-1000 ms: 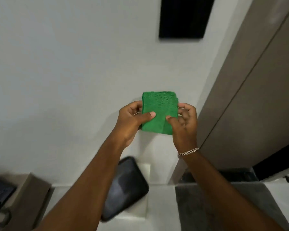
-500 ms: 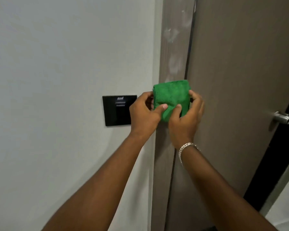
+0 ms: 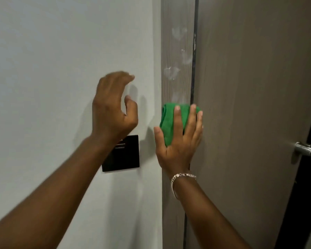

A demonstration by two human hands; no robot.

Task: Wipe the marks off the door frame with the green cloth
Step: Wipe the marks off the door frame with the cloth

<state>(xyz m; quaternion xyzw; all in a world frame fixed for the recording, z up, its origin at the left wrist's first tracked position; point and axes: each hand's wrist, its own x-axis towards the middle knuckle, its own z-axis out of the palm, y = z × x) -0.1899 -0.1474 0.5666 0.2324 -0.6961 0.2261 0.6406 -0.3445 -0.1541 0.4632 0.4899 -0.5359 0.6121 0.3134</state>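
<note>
Spread-fingered right hand (image 3: 178,146) just presses folded green cloth (image 3: 166,119) flat on brown wood-grain door frame (image 3: 177,15), so it might slip out mid-wipe.

Cloth (image 3: 166,121) — solid green. Door frame (image 3: 176,15) grey-brown with wood grain, whitish smudges (image 3: 171,73) on it; door (image 3: 250,87) plain taupe. Wall (image 3: 52,60) off-white, wall plate (image 3: 128,159) black, handle (image 3: 303,150) silver.

Indoor room entrance | black wall panel (image 3: 126,159) | brown door (image 3: 250,105) | metal handle (image 3: 303,150)
</note>
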